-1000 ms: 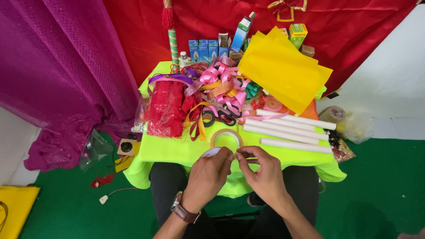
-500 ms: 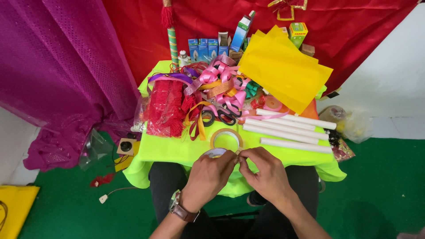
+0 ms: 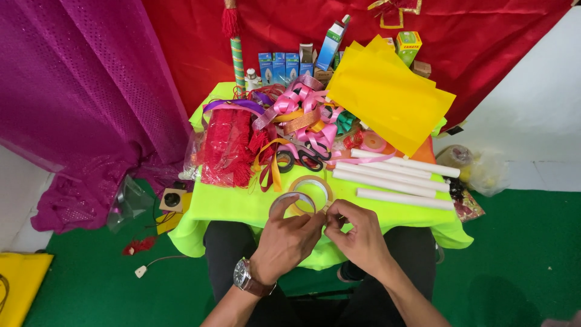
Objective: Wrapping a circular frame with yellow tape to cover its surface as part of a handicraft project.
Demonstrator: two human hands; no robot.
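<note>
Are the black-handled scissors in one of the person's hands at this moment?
No, the scissors lie on the green table among the ribbons, while the left hand holds a roll of clear tape.

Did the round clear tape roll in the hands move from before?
Yes. The round clear tape roll came up from the near table edge and now overlaps the tan tape ring lying flat on the lime-green tablecloth.

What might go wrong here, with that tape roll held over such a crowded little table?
The clear tape roll sits in the left hand while the right hand picks at it; a freed end may stick to the fingers. A second tape roll and the white paper tubes lie close by, so an elbow nudge might roll the tubes off the lime-green tablecloth.
</note>
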